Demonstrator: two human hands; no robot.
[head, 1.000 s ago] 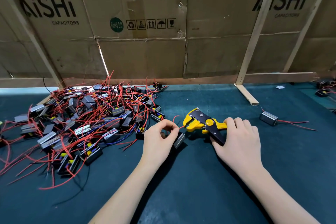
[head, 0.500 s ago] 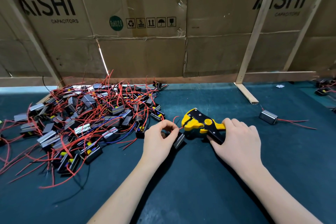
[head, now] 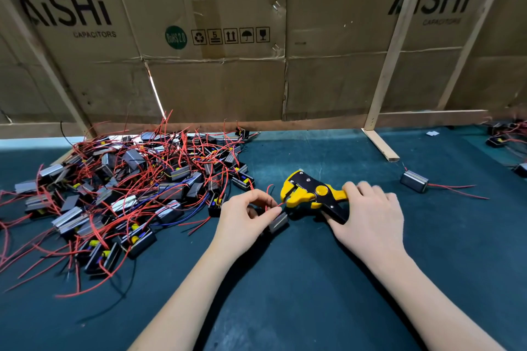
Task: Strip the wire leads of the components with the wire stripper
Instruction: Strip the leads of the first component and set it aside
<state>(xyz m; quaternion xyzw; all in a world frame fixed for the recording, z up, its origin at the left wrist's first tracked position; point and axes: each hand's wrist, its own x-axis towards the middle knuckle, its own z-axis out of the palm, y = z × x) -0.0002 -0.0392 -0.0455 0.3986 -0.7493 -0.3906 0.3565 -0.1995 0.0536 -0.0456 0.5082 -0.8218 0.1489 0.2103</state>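
My left hand [head: 245,218] pinches the red lead [head: 281,204] just left of the wire stripper [head: 310,194] that my right hand [head: 368,214] grips, and a shallow feed could nick strands.

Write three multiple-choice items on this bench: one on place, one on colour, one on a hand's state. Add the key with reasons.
1. Where is the big pile of components?
A. left of the hands
B. right of the hands
C. behind the cardboard

2. What colour is the wire stripper?
A. red and white
B. yellow and black
C. all green

3. What is the left hand doing?
A. lying flat on the mat
B. gripping the stripper
C. pinching a red lead

Key: 1 A, the heap lies left on the mat. 2 B, yellow body, black plates. 3 C, fingertips hold the lead at the stripper's mouth; the right hand grips the stripper.
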